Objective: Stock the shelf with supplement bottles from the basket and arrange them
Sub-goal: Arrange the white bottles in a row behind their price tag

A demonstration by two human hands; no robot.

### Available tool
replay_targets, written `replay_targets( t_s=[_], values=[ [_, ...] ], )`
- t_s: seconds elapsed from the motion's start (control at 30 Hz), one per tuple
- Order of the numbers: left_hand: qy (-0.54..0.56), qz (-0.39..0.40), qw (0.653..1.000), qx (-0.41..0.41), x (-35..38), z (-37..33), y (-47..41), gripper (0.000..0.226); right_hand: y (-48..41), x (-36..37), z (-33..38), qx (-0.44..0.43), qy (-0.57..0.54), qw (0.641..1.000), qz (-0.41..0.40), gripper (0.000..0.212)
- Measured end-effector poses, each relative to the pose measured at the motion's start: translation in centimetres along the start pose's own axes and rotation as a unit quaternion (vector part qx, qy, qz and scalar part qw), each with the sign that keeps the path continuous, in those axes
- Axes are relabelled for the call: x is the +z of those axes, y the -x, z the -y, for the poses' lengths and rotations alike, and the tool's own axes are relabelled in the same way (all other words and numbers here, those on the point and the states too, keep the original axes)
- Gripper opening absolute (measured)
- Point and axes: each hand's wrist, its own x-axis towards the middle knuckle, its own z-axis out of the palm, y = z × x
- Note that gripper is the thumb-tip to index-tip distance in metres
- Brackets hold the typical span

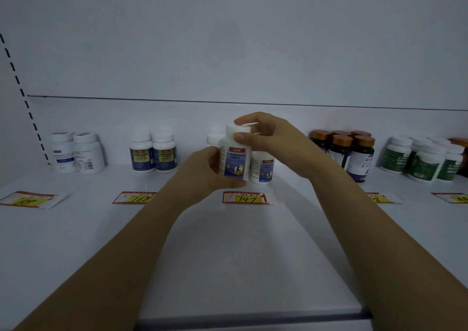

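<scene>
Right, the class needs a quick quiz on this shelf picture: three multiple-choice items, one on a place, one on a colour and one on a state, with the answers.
1. Which price tag lies straight in front of the held bottle?
A. the 168 tag
B. the 147 tag
C. the leftmost tag

2. What colour are the caps of the dark bottles?
A. copper-brown
B. green
C. blue

3. What is the right hand doing?
A. lying flat on the shelf
B. hanging free
C. pinching the held bottle's cap

Answers:
1 B: the tag directly below the bottle reads 147.
2 A: every lid in that group shows copper-brown.
3 C: thumb and fingertips close on the white cap from the right.
</scene>
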Motion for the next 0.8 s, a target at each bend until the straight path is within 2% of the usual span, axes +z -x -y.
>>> replay_targets(
  t_s=[0.13, 0.33, 0.43, 0.57, 0.67, 0.8],
  values=[
    [-0.036, -0.006, 0.999, 0.014, 0.2, 0.4, -0.1, 0.047, -0.2, -0.7, 0.7, 0.001, 0.063, 0.998, -0.01, 0.027],
    [-0.05, -0.033, 0.998, 0.033, 0.1, 0.9, -0.3, 0.052, -1.2, -1.6, 3.8, -0.022, 0.258, 0.965, 0.041, 0.037],
    [-0.026, -0.042, 0.998, 0.029, -0.2, 1.1, -0.3, 0.062, -2.6, -2.4, 5.3, -0.027, 0.268, 0.962, 0.042, 0.035],
    [-0.183, -0.038, 0.982, 0.005, 0.2, 1.8, -0.4, 0.058, -5.3, -3.9, 6.0, -0.035, 0.269, 0.962, -0.018, 0.035],
    [-0.292, 0.022, 0.955, -0.043, 0.6, 3.0, -0.7, 0.052, -7.2, -4.7, 5.7, -0.035, 0.29, 0.954, -0.069, 0.035],
    [-0.366, 0.079, 0.926, -0.049, 1.0, 4.3, -1.1, 0.054, -8.8, -3.9, 4.0, -0.027, 0.317, 0.945, -0.082, 0.038]
  ],
)
